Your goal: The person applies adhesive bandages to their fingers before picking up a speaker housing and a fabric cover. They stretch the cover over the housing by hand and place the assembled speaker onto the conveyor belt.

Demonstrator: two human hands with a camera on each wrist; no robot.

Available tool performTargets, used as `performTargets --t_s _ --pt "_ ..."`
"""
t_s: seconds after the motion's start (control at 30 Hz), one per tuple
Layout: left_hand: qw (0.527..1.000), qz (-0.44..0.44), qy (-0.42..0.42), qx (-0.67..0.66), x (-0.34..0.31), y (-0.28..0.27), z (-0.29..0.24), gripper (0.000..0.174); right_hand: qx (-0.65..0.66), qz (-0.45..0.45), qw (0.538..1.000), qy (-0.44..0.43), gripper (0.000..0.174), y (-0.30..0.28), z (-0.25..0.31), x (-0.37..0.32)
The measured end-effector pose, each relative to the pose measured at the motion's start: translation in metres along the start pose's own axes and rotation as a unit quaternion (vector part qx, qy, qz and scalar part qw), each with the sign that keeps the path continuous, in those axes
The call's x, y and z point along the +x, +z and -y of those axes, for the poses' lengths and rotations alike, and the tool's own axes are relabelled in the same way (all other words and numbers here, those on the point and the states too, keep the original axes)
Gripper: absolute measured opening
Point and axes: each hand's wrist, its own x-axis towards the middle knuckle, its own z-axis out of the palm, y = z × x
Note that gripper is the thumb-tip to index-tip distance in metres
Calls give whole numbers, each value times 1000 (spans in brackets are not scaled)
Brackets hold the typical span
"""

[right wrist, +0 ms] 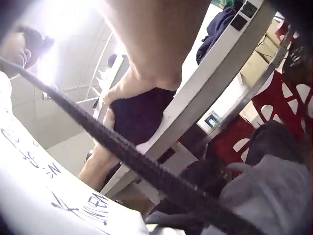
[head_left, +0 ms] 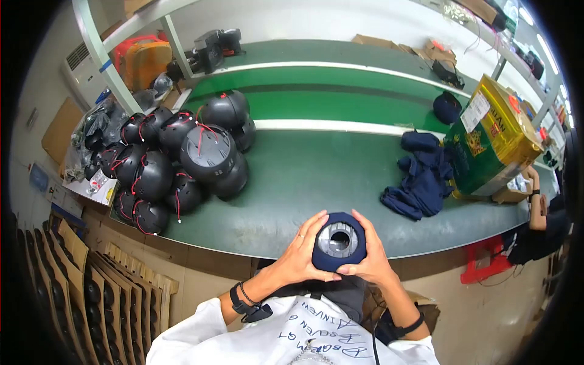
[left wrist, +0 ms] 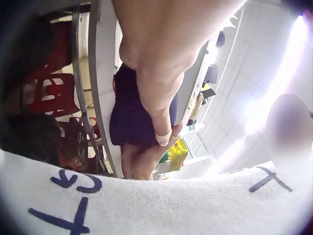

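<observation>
And here are both hands, right in the middle, working as a pair! The left hand [head_left: 299,255] comes in from its side with the wrist bent inward, fingers running up along the navy ball [head_left: 339,242], tips at its far edge, thumb tucked along the near edge. The right hand [head_left: 372,258] mirrors it, fingers up the other flank, thumb pressed low near the ring [head_left: 324,242]. Both sets of fingers are parted from their thumbs by the ball's width and curved round it, so it's a firm two-handed hold (a ring glints on a left finger, by the way). The ball sits between the two palms, its grey ring and dark hole facing up to the head view, right by the near edge of the table [head_left: 304,182]. Both forearms angle in from white sleeves, a black strap at each wrist.

Beyond the left fingertips, off to their left, black shells [head_left: 208,154] are heaped up, red cords trailing over them. Past the right fingertips, out to the right, lies crumpled navy cloth [head_left: 420,179], with a green and yellow tin [head_left: 496,143] just beside it. Farther right of the right fingers, a red stool [head_left: 486,260] stands by another person's bent arm [head_left: 535,204].
</observation>
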Motion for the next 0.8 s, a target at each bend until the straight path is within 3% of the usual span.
performTargets --t_s 0.03,0.07,0.1,0.13,0.17,0.23,0.37,0.43,0.47,0.5,0.53,0.57,0.63,0.67,0.8 --pt "1000 11 -5 6 2 -3 0 132 13 18 997 73 109 -6 5 -1" --pt "1000 5 5 13 2 -3 -1 131 63 20 989 132 84 -11 4 -4" --pt "999 -7 30 7 1 -1 0 127 98 -1 964 247 64 -17 32 7" --pt "997 -22 71 18 -1 0 0 123 125 8 953 277 61 -25 31 9" --pt "993 -34 112 28 -3 2 -1 119 168 48 953 249 69 -28 24 11" --pt "978 -56 197 22 -2 3 -3 112 326 130 905 240 88 -41 10 13" --pt "963 -95 252 31 24 -14 5 113 416 185 870 191 94 -47 33 62" --pt "971 -95 146 165 37 -53 -7 118 242 137 953 118 84 -55 55 107" --pt "962 -135 98 218 37 -72 -8 114 107 103 986 78 75 -53 71 132" --pt "940 -210 88 255 37 -94 -6 113 -115 80 990 -28 78 -53 75 160" --pt "918 -293 56 264 35 -114 -6 114 -212 -4 967 -138 81 -43 69 187" --pt "871 -349 -6 347 31 -133 -11 124 -309 -54 933 -176 84 -38 51 218" --pt "813 -416 -123 389 38 -160 -11 130 -384 -112 893 -208 79 -34 13 283" --pt "810 -421 -144 382 39 -165 -2 133 -399 -138 877 -229 79 -34 -13 319" --pt "809 -417 -171 377 40 -172 39 137 -514 -111 839 -138 89 -32 -94 414"
